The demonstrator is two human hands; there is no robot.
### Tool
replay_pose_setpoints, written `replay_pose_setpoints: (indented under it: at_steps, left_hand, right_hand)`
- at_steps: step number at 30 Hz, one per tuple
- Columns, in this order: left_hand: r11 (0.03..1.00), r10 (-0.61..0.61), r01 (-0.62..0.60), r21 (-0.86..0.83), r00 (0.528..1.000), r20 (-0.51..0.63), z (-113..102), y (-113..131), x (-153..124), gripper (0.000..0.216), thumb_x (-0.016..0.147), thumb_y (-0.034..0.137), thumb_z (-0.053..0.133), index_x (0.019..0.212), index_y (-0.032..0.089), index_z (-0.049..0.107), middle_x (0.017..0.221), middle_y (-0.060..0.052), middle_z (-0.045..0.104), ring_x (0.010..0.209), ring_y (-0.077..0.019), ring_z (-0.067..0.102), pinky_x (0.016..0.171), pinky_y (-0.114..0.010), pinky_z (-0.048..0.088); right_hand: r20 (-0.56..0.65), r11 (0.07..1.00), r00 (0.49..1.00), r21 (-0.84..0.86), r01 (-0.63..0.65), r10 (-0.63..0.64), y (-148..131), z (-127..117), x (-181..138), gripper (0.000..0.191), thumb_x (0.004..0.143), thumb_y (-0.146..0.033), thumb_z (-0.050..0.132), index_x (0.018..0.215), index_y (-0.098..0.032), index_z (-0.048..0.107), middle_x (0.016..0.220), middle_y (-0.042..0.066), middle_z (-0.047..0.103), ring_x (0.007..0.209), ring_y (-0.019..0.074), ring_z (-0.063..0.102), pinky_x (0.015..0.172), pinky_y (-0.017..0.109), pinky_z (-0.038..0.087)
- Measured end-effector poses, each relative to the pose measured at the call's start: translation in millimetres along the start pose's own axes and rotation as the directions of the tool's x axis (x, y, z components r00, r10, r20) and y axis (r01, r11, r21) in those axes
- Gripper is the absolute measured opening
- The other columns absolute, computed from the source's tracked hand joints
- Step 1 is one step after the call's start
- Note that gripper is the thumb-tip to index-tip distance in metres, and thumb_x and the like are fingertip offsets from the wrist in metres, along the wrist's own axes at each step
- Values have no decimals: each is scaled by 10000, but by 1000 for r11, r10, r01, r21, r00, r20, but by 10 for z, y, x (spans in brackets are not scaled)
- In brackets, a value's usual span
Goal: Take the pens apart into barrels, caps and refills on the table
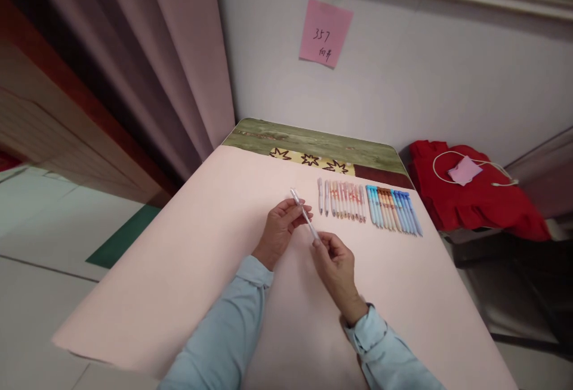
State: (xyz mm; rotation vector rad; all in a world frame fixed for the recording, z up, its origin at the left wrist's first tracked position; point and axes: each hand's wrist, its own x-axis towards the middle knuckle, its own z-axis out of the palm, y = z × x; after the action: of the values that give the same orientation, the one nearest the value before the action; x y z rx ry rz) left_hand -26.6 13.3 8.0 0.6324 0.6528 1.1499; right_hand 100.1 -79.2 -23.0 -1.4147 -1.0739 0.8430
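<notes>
A slim whitish pen [307, 218] is held at a slant above the table, between my two hands. My left hand [283, 223] pinches its upper part, below the top end. At the lower end, my right hand [333, 258] closes its thumb and fingers around the tip. Just beyond my hands lies a row of pens: two pale grey pens [323, 197] at the left, then several pink and white pens [348, 201]. After a small gap come several light blue, brown-topped and darker blue pens [393, 209], side by side.
Pale pink paper covers the table [201, 246], and a green patterned strip [308, 142] shows along its far edge. A pink note [326, 33] is stuck on the white wall. At the right is a red cloth [487, 211] with a white cord; a curtain [179, 49] hangs left.
</notes>
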Motion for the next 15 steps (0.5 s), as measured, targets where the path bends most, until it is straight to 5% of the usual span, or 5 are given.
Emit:
replay_pose_setpoints:
  at_steps: [15]
  left_hand:
    - [997, -52, 48, 62, 996, 73, 36, -40, -27, 236, 743, 248, 789, 935, 143, 702, 897, -79, 742, 801, -171, 688, 811, -316, 537]
  right_hand:
    - [-28, 972, 996, 221, -79, 87, -11, 27, 24, 301, 866, -460, 657, 954, -175, 621, 778, 40, 672, 672, 142, 599, 624, 254, 488]
